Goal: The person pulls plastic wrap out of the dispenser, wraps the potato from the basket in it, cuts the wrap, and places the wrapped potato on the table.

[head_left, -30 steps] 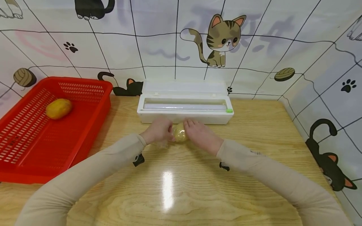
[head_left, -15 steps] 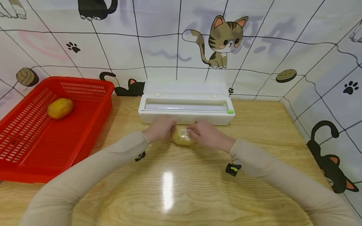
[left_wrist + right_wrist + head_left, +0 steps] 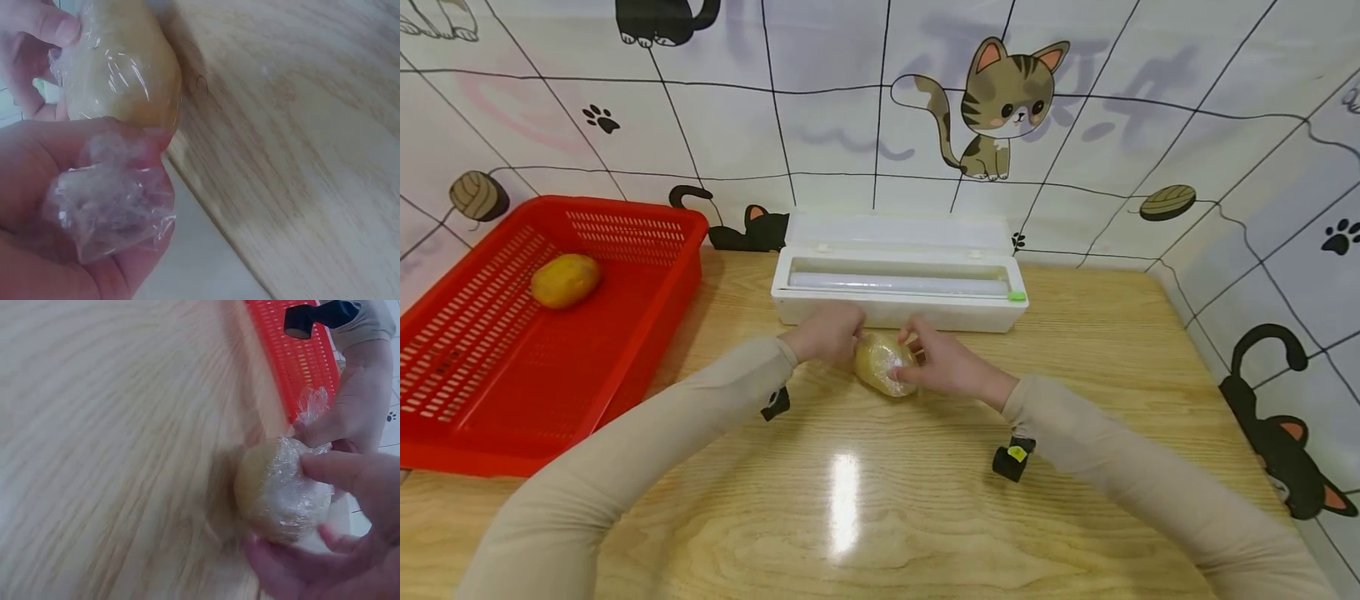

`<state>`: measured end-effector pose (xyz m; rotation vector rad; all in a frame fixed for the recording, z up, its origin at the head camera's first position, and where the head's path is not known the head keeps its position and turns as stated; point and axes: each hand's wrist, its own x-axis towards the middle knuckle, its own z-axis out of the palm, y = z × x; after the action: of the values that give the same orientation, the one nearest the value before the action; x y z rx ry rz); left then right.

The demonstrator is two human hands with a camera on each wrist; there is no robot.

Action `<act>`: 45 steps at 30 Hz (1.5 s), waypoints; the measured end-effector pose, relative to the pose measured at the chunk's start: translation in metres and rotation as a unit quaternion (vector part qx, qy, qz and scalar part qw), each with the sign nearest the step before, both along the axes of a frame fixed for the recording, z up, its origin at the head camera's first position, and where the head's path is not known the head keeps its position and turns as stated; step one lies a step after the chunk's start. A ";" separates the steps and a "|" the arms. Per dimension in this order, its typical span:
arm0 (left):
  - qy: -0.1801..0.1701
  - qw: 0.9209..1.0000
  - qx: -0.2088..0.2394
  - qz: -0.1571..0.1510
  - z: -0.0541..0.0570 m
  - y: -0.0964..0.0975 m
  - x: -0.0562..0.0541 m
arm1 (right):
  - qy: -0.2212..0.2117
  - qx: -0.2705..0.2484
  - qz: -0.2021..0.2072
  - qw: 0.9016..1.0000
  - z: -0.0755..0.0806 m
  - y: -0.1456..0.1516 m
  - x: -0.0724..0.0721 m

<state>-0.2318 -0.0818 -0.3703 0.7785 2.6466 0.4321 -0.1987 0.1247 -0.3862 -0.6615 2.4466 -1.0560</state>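
A yellow mango (image 3: 880, 363) wrapped in clear plastic wrap lies on the table just in front of a white wrap dispenser. At the mango's left end, my left hand (image 3: 831, 333) pinches the gathered film; a crumpled tuft of plastic wrap (image 3: 109, 209) sticks out of that grip in the left wrist view. My right hand (image 3: 953, 365) holds the other end, thumb and fingers curled on the film-covered mango (image 3: 284, 494). The film there looks bunched and creased in the right wrist view. My left fingertips are partly hidden in the head view.
The white plastic wrap dispenser (image 3: 898, 314) stands lid up against the patterned wall, its film roll (image 3: 898, 284) showing and a green slider at its right. To the left, a red basket (image 3: 647, 333) contains another mango (image 3: 566, 281). Wooden table (image 3: 760, 517) extends toward me.
My right hand has gone from lying flat against the mango to gripping its right end with curled fingers. The mango has turned, its right end swinging toward me. My left hand stays at its end.
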 end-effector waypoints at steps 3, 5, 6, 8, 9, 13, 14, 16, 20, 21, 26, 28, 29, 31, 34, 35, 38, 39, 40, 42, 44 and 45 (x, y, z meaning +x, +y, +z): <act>0.000 1.000 -0.006 -0.012 0.003 0.001 -0.001 | -0.016 0.006 -0.010 1.000 0.000 -0.003 0.000; 0.001 1.000 -0.009 -0.012 0.006 0.001 -0.001 | -0.011 0.017 -0.013 1.000 0.000 -0.005 -0.001; 0.001 1.000 -0.010 -0.009 0.007 0.002 -0.001 | -0.007 0.024 -0.014 1.000 0.000 -0.005 -0.002; 0.008 1.000 -0.013 -0.005 0.010 0.002 -0.001 | -0.008 0.036 -0.019 0.999 0.002 -0.007 -0.004; 0.009 1.000 -0.013 -0.003 0.012 0.003 -0.001 | -0.012 0.041 -0.024 0.999 0.002 -0.008 -0.005; 0.015 1.000 -0.025 -0.005 0.016 0.005 -0.001 | -0.032 0.056 -0.031 0.997 0.005 -0.010 -0.009; 0.015 0.999 -0.031 -0.006 0.017 0.006 -0.001 | -0.036 0.057 -0.030 0.997 0.005 -0.011 -0.010; 0.023 0.999 -0.039 -0.007 0.018 0.007 -0.002 | -0.038 0.060 -0.025 0.997 0.006 -0.011 -0.011; 0.041 0.998 -0.043 -0.004 0.022 0.012 0.000 | -0.032 0.056 -0.017 0.998 0.005 -0.012 -0.013; 0.047 0.998 -0.041 -0.003 0.023 0.013 0.001 | -0.031 0.055 -0.015 0.998 0.006 -0.012 -0.013; 0.068 0.997 -0.029 0.006 0.023 0.015 0.005 | -0.048 0.040 -0.013 0.998 0.007 -0.011 -0.014; 0.074 0.997 -0.019 0.011 0.022 0.014 0.005 | -0.060 0.036 -0.014 0.997 0.006 -0.011 -0.015; 0.074 0.997 -0.014 0.012 0.022 0.014 0.005 | -0.067 0.034 -0.016 0.997 0.006 -0.012 -0.016; 0.071 0.997 -0.004 0.013 0.022 0.013 0.005 | -0.073 0.034 -0.015 0.997 0.006 -0.012 -0.016; 0.058 0.998 0.007 0.017 0.024 0.010 0.003 | -0.077 0.030 -0.014 0.997 0.006 -0.012 -0.018; 0.052 0.998 0.010 0.019 0.025 0.010 0.003 | -0.077 0.029 -0.013 0.997 0.006 -0.012 -0.018; 0.034 0.999 0.016 0.021 0.028 0.007 0.001 | -0.073 0.028 -0.011 0.997 0.007 -0.013 -0.019; 0.027 0.999 0.020 0.023 0.029 0.007 0.001 | -0.074 0.029 -0.011 0.997 0.007 -0.013 -0.019; 0.023 0.999 0.024 0.025 0.029 0.006 0.001 | -0.074 0.030 -0.010 0.997 0.007 -0.013 -0.019; 0.016 0.999 0.037 0.031 0.030 0.007 0.001 | -0.075 0.034 -0.010 0.997 0.007 -0.013 -0.019; 0.014 0.998 0.051 0.036 0.028 0.008 0.001 | -0.078 0.036 -0.010 0.996 0.007 -0.013 -0.020; 0.014 0.998 0.056 0.034 0.027 0.010 0.001 | -0.082 0.033 -0.008 0.996 0.008 -0.013 -0.020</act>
<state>-0.2304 -0.0722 -0.3432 0.7335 2.7014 0.5959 -0.2192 0.1114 -0.3786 -0.5137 2.3382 -0.9889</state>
